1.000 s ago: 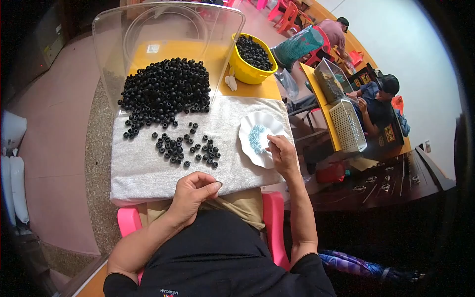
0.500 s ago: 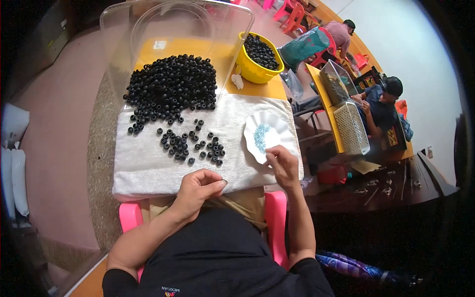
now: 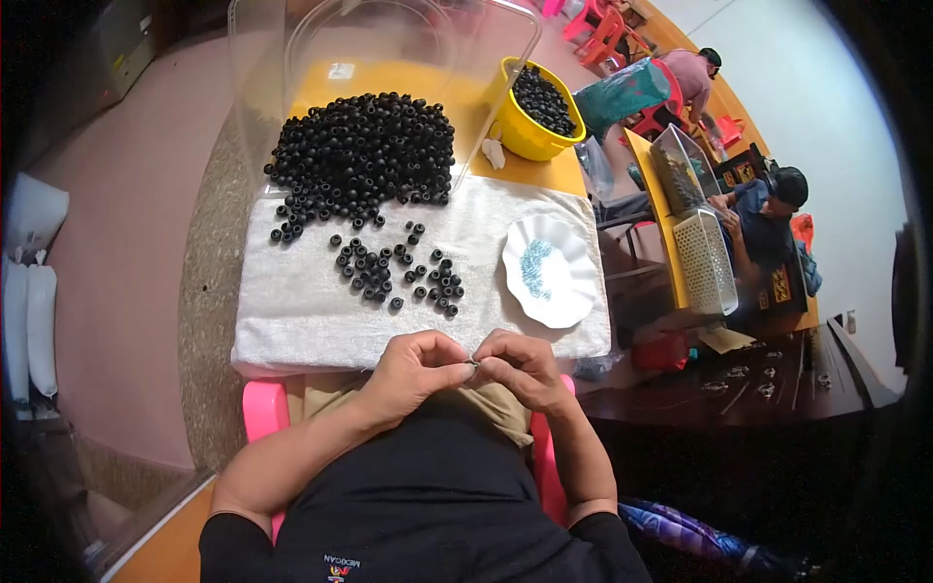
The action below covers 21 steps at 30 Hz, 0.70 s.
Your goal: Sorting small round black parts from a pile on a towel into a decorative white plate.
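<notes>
My left hand (image 3: 413,374) is closed in a pinch on a small dark thing, by its look a black bead (image 3: 473,362), mostly hidden by the fingertips. Against it press the pinched fingertips of my right hand (image 3: 525,369); what they hold is too small to make out. Both hands meet just off the near edge of a white cloth (image 3: 301,335). Loose black beads (image 3: 369,272) lie on the cloth beyond them. To the right is a fluted white dish (image 3: 573,296) with tiny light-blue beads (image 3: 535,269) in it.
A large heap of black beads (image 3: 364,155) spills from a clear plastic bin (image 3: 248,107) at the far side. Next to it stands a yellow tub (image 3: 535,144) of black beads. A co-worker (image 3: 768,219) sits at right behind a white perforated basket (image 3: 705,267).
My right hand has left the white dish and come left and nearer to meet my left hand. The view has shifted slightly, so the table appears farther right.
</notes>
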Available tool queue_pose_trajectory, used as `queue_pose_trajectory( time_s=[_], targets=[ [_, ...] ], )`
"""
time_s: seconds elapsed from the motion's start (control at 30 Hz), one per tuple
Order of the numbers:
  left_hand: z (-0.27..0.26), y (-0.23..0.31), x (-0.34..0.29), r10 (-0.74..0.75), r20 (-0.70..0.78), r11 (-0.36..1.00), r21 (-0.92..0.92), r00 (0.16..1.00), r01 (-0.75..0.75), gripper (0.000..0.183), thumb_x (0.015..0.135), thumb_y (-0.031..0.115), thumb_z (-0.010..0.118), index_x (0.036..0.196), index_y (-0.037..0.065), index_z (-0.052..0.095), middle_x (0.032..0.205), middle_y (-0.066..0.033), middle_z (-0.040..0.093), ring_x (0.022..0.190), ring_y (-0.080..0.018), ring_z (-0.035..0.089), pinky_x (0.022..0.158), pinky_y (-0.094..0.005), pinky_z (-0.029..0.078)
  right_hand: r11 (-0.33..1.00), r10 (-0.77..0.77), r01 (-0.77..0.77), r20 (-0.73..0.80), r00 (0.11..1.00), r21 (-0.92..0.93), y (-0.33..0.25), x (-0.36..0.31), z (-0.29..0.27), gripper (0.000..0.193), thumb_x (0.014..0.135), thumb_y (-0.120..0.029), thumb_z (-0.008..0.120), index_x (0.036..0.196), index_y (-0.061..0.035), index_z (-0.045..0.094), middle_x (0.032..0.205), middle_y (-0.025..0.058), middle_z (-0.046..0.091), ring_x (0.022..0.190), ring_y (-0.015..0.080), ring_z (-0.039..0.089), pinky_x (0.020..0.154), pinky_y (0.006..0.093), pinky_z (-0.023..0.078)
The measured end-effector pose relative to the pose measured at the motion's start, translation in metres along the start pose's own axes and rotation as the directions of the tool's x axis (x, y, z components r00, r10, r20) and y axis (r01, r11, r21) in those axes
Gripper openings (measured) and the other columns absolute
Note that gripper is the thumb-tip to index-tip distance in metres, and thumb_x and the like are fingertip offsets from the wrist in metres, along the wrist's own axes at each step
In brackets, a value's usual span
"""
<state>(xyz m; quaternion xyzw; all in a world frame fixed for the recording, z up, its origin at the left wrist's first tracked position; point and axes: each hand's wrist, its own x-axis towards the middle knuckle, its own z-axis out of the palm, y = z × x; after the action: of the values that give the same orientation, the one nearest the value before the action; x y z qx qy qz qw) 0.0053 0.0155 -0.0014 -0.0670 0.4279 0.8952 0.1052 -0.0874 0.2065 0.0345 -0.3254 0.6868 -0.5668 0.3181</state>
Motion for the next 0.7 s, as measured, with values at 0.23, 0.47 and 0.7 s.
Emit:
queue_pose_trajectory(
  time_s=[0.23,0.47,0.7],
  targets=[
    [0.002,0.004,0.000,0.029,0.035,0.999,0.035,0.999,-0.030,0.017,0.083,0.002,0.072,0.097,0.001,0.062,0.090,-0.0039,0.067,0.082,-0.0087,0.062,0.075,-0.0228,0.051,0.996,0.088,-0.087,-0.040,0.995,0.012,-0.003,0.000,0.007,0.014,0.094,-0.010,0.060,0.095,0.0029,0.064,0.086,0.0044,0.062,0.079,0.0090,0.061,0.071,0.0237,0.050],
    [-0.002,-0.003,0.001,0.057,0.030,0.998,0.020,0.998,-0.058,0.017,0.085,0.003,0.071,0.099,-0.001,0.062,0.092,-0.0058,0.068,0.083,-0.0096,0.064,0.075,-0.0229,0.053,0.992,0.010,-0.013,-0.029,1.000,-0.128,-0.002,0.001,0.006,0.011,0.093,-0.008,0.061,0.098,0.0011,0.065,0.084,0.0075,0.063,0.076,0.0138,0.062,0.069,0.0257,0.049],
    [-0.002,0.000,0.001,0.040,-0.027,0.995,-0.095,0.999,-0.042,0.013,0.087,0.002,0.068,0.097,0.000,0.060,0.091,-0.0070,0.067,0.080,-0.0110,0.064,0.074,-0.0239,0.053,0.848,-0.340,0.294,-0.026,0.940,-0.441,0.007,0.002,0.016,0.026,0.087,-0.004,0.066,0.113,-0.0058,0.062,0.091,0.0125,0.063,0.076,0.0247,0.064,0.065,0.0306,0.050]
  ],
)
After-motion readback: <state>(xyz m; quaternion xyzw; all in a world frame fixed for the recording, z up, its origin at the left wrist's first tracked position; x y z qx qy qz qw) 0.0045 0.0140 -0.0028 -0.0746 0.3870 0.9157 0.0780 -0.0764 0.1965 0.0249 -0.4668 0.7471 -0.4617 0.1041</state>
